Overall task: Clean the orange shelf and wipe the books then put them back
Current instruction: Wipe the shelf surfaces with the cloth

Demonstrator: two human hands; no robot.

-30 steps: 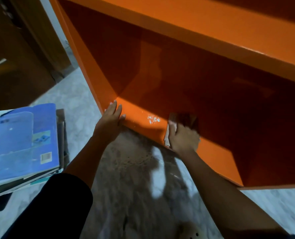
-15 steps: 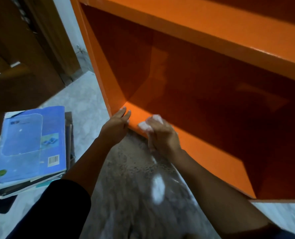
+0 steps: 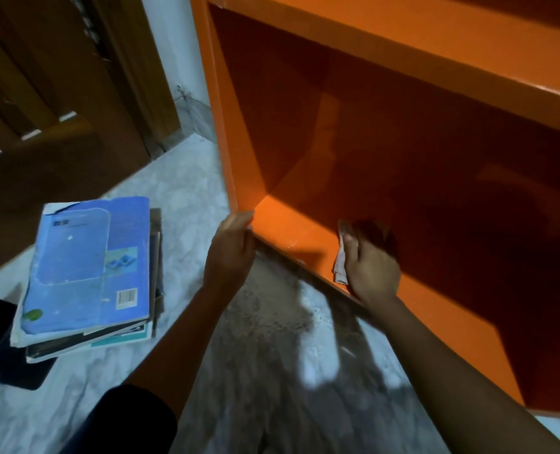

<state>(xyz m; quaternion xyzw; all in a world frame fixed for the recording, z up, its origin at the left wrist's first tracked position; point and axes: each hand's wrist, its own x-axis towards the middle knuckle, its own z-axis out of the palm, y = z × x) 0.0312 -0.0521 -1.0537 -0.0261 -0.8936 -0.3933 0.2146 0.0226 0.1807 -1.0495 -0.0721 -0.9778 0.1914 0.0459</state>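
- The left hand [image 3: 231, 253] has its fingers curled close round the lower front corner of the orange shelf [image 3: 403, 60], where the side wall meets the bottom board.
- The right hand [image 3: 370, 263] grips a crumpled pale cloth [image 3: 340, 260] under its thumb and presses it on the bottom board; the fingertips reach inward into shadow.
- 1 stack of books [image 3: 85, 270], blue cover on top, lies on the floor [image 3: 180, 191], well to the left of the left fingers and apart from the shelf.

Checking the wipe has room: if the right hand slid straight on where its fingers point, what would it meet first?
Probably the back panel of the orange shelf; the right hand, holding the cloth, has bare shelf floor ahead, depth unclear.
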